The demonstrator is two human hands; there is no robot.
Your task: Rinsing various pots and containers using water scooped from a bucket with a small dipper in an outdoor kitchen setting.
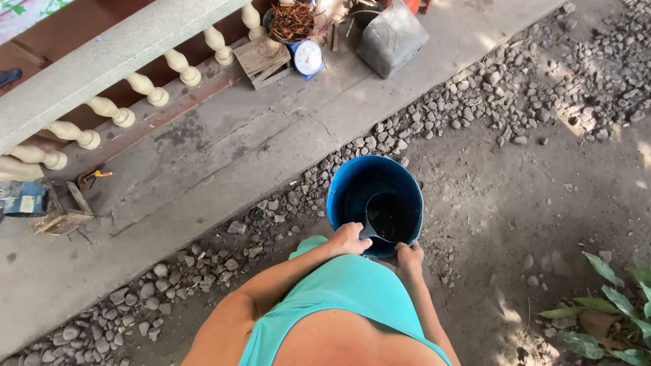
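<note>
At the far left a pale stone balustrade (102,74) with turned balusters runs beside a concrete walkway (224,156), and a small wooden crate (62,215) sits on the slab near a blue box (22,198). Further along the slab stand another wooden block (262,62), a weighing scale (308,57) with a white dial and a grey container (392,37). A band of gravel (285,210) edges the walkway. The left hand (350,238) is closed on the near rim of a blue bucket (346,190) standing on the dirt ground, beside the dark dipper (388,215) inside it. The right hand (409,256) grips the same rim just beside it. Green leaves (610,305) show at the far right.
</note>
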